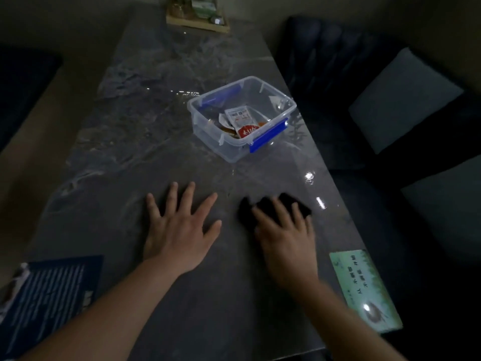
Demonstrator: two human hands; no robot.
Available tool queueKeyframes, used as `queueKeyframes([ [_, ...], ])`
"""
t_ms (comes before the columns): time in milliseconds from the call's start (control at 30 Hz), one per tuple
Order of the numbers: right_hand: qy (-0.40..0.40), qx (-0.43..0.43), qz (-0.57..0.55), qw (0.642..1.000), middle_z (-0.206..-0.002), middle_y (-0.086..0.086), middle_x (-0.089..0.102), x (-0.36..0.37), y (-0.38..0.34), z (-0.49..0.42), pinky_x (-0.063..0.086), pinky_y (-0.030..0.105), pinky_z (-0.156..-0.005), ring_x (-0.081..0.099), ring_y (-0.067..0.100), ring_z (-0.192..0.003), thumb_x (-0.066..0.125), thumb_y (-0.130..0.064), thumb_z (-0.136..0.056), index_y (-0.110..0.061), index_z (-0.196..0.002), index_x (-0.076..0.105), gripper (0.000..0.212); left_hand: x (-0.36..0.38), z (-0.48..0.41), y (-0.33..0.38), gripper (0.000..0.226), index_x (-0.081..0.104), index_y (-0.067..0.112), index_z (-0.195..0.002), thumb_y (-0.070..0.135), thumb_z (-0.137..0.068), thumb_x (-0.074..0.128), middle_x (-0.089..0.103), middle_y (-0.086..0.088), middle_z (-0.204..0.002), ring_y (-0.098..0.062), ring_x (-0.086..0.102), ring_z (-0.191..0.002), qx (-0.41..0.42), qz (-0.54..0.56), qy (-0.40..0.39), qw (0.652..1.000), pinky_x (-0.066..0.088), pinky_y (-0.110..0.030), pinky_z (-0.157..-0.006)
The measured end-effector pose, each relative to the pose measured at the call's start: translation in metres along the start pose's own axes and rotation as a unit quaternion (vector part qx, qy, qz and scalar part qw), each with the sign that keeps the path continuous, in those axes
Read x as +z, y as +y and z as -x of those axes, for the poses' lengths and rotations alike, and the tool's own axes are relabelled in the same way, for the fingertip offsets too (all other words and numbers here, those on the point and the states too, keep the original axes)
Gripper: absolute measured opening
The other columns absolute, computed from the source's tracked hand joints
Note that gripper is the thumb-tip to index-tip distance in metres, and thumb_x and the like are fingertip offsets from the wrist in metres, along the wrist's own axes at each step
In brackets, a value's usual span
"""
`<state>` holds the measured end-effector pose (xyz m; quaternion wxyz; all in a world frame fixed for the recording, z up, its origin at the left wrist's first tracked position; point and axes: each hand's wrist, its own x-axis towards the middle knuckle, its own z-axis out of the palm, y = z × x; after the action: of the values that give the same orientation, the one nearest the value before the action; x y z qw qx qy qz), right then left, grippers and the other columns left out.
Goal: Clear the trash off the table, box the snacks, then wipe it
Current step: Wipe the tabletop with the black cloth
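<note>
A dark marbled table [161,157] fills the view. My left hand [179,230] lies flat on it with fingers spread and nothing under it. My right hand [283,238] presses down on a black cloth [268,205] that sticks out beyond the fingertips; hand and cloth are blurred. Farther back, right of centre, stands a clear plastic box [234,147] with blue latches and no lid on it. Inside it lie several snack packets [240,119], one white and red.
A dark blue printed sheet [49,295] lies at the near left corner and a green card [364,287] at the near right edge. A wooden tray [197,24] with small items stands at the far end. Dark sofas with pale cushions [400,97] flank the table.
</note>
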<state>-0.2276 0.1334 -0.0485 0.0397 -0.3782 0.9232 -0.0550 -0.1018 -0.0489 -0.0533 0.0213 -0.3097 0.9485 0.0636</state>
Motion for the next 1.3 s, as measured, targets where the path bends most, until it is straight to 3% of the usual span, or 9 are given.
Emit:
queueKeyframes([
  [133, -0.067, -0.127, 0.002, 0.99, -0.164, -0.019, -0.004, -0.009, 0.041, 0.015, -0.008, 0.042, -0.12, -0.011, 0.02, -0.152, 0.019, -0.063, -0.098, -0.065, -0.144, 0.014, 0.046, 0.001, -0.001, 0.001, 0.07, 0.002, 0.046, -0.15, 0.071, -0.084, 0.002, 0.003, -0.004, -0.165, -0.033, -0.004, -0.15, 0.0, -0.001, 0.011, 1.0, 0.001, -0.07, -0.113],
  [233, -0.016, 0.038, -0.016, 0.999, -0.165, -0.008, 0.016, -0.016, 0.066, -0.049, 0.01, 0.052, -0.122, 0.009, 0.03, -0.151, 0.028, -0.057, -0.1, -0.057, -0.145, 0.028, 0.045, 0.003, -0.001, 0.001, 0.071, 0.007, 0.046, -0.15, 0.071, -0.084, 0.005, 0.008, -0.005, -0.165, -0.034, 0.001, -0.15, -0.001, -0.006, 0.015, 1.0, 0.003, -0.07, -0.112],
  [333, -0.03, 0.163, -0.061, 0.984, -0.165, -0.006, 0.012, -0.017, 0.041, -0.093, 0.001, 0.056, -0.121, 0.002, 0.032, -0.151, 0.027, -0.057, -0.1, -0.055, -0.147, 0.024, 0.046, 0.004, -0.001, 0.001, 0.07, 0.011, 0.046, -0.15, 0.071, -0.085, 0.007, 0.012, -0.004, -0.164, -0.034, 0.003, -0.15, -0.002, -0.009, 0.027, 1.0, 0.003, -0.07, -0.113],
  [467, -0.036, -0.015, 0.002, 0.999, -0.165, -0.012, 0.0, -0.008, 0.014, -0.029, -0.005, 0.05, -0.121, -0.005, 0.03, -0.151, 0.022, -0.059, -0.098, -0.061, -0.145, 0.013, 0.048, 0.003, -0.001, 0.0, 0.069, 0.02, 0.044, -0.15, 0.07, -0.086, 0.015, 0.021, -0.006, -0.162, -0.035, 0.011, -0.149, -0.002, -0.018, 0.018, 1.0, 0.007, -0.071, -0.112],
  [567, -0.044, -0.059, 0.014, 0.997, -0.164, -0.019, 0.001, -0.004, 0.02, 0.02, -0.004, 0.043, -0.121, -0.006, 0.021, -0.152, 0.017, -0.063, -0.097, -0.067, -0.143, 0.012, 0.046, -0.001, -0.001, 0.001, 0.067, 0.032, 0.041, -0.147, 0.067, -0.086, 0.025, 0.031, -0.01, -0.158, -0.038, 0.021, -0.146, -0.001, -0.015, 0.009, 1.0, 0.011, -0.072, -0.11],
  [667, -0.044, -0.054, 0.024, 0.997, -0.163, -0.02, 0.01, -0.004, 0.027, 0.023, 0.005, 0.045, -0.121, 0.0, 0.019, -0.153, 0.015, -0.064, -0.098, -0.066, -0.143, 0.017, 0.045, -0.002, -0.002, 0.002, 0.066, 0.037, 0.04, -0.145, 0.066, -0.085, 0.032, 0.035, -0.011, -0.156, -0.039, 0.024, -0.145, 0.005, -0.004, 0.005, 1.0, 0.012, -0.072, -0.11],
  [867, -0.067, -0.003, 0.006, 0.998, -0.161, -0.021, -0.006, -0.019, 0.035, -0.029, -0.012, 0.039, -0.12, -0.014, 0.017, -0.15, 0.004, -0.068, -0.092, -0.067, -0.143, 0.012, 0.051, -0.003, -0.003, 0.001, 0.066, 0.04, 0.04, -0.144, 0.065, -0.083, 0.035, 0.035, -0.011, -0.156, -0.04, 0.025, -0.144, 0.002, 0.006, 0.004, 1.0, 0.011, -0.072, -0.111],
  [1100, -0.032, 0.058, 0.003, 0.998, -0.164, -0.009, 0.016, -0.023, 0.063, -0.121, 0.001, 0.047, -0.123, 0.004, 0.025, -0.152, 0.024, -0.057, -0.1, -0.055, -0.147, 0.026, 0.047, -0.007, -0.002, 0.001, 0.066, 0.038, 0.043, -0.144, 0.065, -0.082, 0.04, 0.034, -0.008, -0.157, -0.037, 0.025, -0.145, -0.007, 0.013, 0.003, 1.0, 0.012, -0.069, -0.113],
  [1300, -0.04, 0.057, -0.006, 0.998, -0.164, -0.005, 0.019, -0.022, 0.071, -0.137, 0.002, 0.05, -0.122, 0.006, 0.028, -0.152, 0.025, -0.057, -0.1, -0.052, -0.148, 0.026, 0.048, -0.014, -0.002, 0.005, 0.065, 0.025, 0.047, -0.147, 0.068, -0.085, 0.032, 0.021, -0.003, -0.162, -0.032, 0.013, -0.149, -0.029, 0.011, -0.009, 0.999, 0.006, -0.066, -0.116],
])
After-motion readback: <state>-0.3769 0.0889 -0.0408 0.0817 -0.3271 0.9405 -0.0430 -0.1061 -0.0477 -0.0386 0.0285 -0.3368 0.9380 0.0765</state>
